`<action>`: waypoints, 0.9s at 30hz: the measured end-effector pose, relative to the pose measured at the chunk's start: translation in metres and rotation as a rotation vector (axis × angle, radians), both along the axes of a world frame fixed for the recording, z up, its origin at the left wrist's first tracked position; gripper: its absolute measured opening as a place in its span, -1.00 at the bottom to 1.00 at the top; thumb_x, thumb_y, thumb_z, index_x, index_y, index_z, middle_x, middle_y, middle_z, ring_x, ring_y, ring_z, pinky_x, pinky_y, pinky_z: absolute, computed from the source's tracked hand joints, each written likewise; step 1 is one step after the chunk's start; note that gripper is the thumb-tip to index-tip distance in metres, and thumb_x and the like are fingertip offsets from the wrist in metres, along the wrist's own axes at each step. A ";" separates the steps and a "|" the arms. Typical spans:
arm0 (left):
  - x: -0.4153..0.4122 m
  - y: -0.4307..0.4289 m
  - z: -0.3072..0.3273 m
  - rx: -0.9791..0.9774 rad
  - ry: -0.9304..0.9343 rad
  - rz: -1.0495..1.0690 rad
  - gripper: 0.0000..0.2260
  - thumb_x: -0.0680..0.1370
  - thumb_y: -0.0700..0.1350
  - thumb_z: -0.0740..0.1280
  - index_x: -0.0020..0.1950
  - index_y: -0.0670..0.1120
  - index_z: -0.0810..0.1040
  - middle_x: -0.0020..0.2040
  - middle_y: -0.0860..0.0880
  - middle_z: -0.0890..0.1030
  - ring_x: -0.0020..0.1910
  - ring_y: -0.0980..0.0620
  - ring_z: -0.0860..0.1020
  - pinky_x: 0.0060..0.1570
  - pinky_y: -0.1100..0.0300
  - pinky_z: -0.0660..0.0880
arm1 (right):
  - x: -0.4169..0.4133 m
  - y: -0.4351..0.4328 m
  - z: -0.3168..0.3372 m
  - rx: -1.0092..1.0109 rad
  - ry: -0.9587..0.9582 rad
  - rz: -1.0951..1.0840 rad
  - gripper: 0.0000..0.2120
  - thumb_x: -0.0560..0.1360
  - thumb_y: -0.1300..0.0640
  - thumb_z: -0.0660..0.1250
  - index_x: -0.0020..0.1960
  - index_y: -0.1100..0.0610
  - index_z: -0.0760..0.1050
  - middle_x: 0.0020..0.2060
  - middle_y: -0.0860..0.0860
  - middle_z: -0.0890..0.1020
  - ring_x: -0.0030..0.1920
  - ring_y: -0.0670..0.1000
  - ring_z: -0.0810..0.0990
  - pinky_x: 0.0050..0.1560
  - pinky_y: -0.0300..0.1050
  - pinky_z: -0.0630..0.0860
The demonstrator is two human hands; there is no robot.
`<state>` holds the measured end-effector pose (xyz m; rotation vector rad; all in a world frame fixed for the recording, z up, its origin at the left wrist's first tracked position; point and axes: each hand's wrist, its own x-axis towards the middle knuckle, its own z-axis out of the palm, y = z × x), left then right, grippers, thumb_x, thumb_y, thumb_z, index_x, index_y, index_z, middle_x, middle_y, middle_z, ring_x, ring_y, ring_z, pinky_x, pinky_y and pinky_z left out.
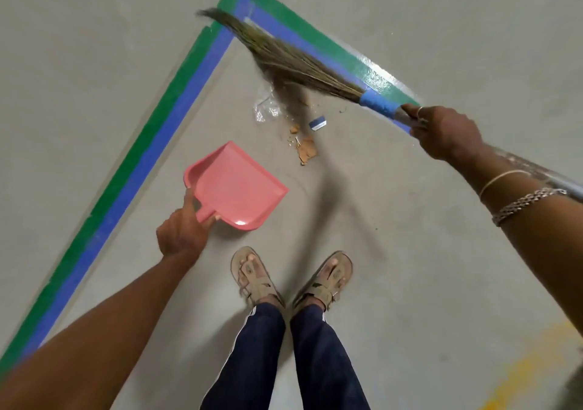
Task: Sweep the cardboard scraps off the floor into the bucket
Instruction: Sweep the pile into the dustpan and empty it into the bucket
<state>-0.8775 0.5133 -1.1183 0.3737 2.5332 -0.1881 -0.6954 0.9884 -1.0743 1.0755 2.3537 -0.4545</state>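
Brown cardboard scraps (306,150) lie on the grey floor, with smaller crumbs beside them. My right hand (441,132) grips the blue-taped handle of a grass broom (284,58), whose bristles stretch up and left above the scraps. My left hand (183,230) holds the handle of a pink dustpan (236,185), which hangs to the lower left of the scraps with its open lip toward them. No bucket is in view.
A crumpled clear plastic wrapper (265,110) and a small blue-and-white card (317,123) lie among the debris. Green and blue tape lines (176,100) form a corner on the floor. My sandalled feet (291,277) stand just below the dustpan. Yellow paint (533,375) marks the lower right.
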 end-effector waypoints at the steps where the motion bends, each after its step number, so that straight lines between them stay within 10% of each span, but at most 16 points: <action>1: 0.009 -0.005 0.000 -0.006 0.000 -0.004 -0.23 0.50 0.32 0.32 0.59 0.04 0.16 -0.03 -0.23 0.63 -0.07 -0.29 0.62 -0.08 -0.07 0.51 | 0.011 -0.005 -0.002 -0.012 0.002 -0.019 -0.50 0.58 0.05 0.34 0.49 -0.16 0.38 0.27 0.19 0.59 0.20 0.33 0.56 0.12 0.10 0.49; 16: -0.001 -0.014 0.065 -0.026 -0.001 -0.039 -0.22 0.48 0.38 0.27 0.59 0.02 0.21 -0.08 -0.19 0.62 -0.13 -0.25 0.63 -0.14 -0.02 0.51 | 0.239 -0.056 0.078 -0.013 -0.078 -0.349 -0.61 0.53 -0.14 0.28 0.33 -0.10 0.48 -0.08 -0.04 0.63 0.02 0.22 0.62 -0.17 0.05 0.49; 21: -0.057 -0.004 0.021 -0.008 0.095 -0.247 -0.21 0.45 0.36 0.30 0.53 -0.11 0.33 -0.21 -0.26 0.62 -0.30 -0.27 0.61 -0.33 -0.06 0.50 | 0.218 -0.056 0.038 -0.050 0.077 -0.452 -0.42 0.60 0.02 0.34 0.54 -0.27 0.23 0.21 0.10 0.63 0.17 0.30 0.59 -0.02 0.10 0.48; 27: -0.122 0.001 -0.047 -0.050 0.108 -0.351 -0.26 0.44 0.27 0.41 0.52 -0.04 0.32 -0.17 -0.35 0.59 -0.22 -0.36 0.60 -0.28 -0.05 0.41 | 0.225 -0.052 -0.070 -0.117 0.195 -0.640 -0.46 0.44 -0.19 0.31 0.42 -0.24 0.36 -0.07 0.10 0.66 -0.08 0.26 0.66 -0.12 0.17 0.62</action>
